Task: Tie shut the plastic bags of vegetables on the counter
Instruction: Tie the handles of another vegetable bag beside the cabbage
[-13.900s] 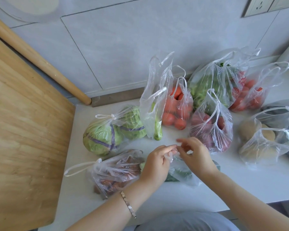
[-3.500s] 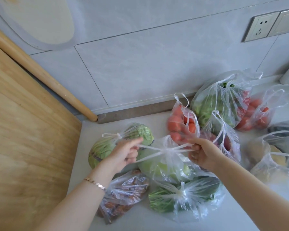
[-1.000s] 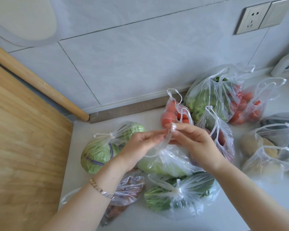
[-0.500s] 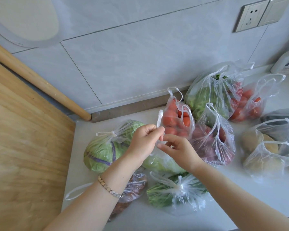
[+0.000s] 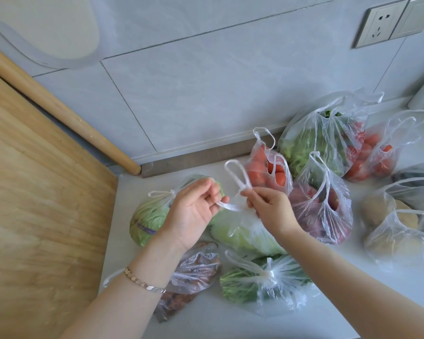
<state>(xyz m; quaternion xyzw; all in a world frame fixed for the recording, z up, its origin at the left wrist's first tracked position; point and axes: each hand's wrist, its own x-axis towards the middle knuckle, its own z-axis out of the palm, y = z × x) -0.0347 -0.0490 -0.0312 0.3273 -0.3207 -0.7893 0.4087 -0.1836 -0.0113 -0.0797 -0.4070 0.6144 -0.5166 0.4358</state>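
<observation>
A clear bag of pale green cabbage [image 5: 242,233] lies in the middle of the white counter [image 5: 353,289]. My left hand [image 5: 194,211] pinches one twisted handle of it, pulled out to the left. My right hand [image 5: 269,209] pinches the other handle, whose loop [image 5: 238,174] stands up above the fingers. Three knotted bags lie around: green cabbage [image 5: 147,214] at the left, dark green leaves [image 5: 262,282] in front, brownish produce [image 5: 191,275] under my left wrist.
Untied bags stand at the back and right: tomatoes [image 5: 267,170], red-purple vegetables [image 5: 321,206], green beans [image 5: 313,140], more tomatoes [image 5: 380,152], potatoes [image 5: 397,223]. A wooden board [image 5: 34,216] fills the left. A wall socket [image 5: 380,23] sits at the upper right.
My hands have drawn apart from a close pinch; the left handle is now pulled leftward and the right handle's loop stands upright. The view has shifted slightly.
</observation>
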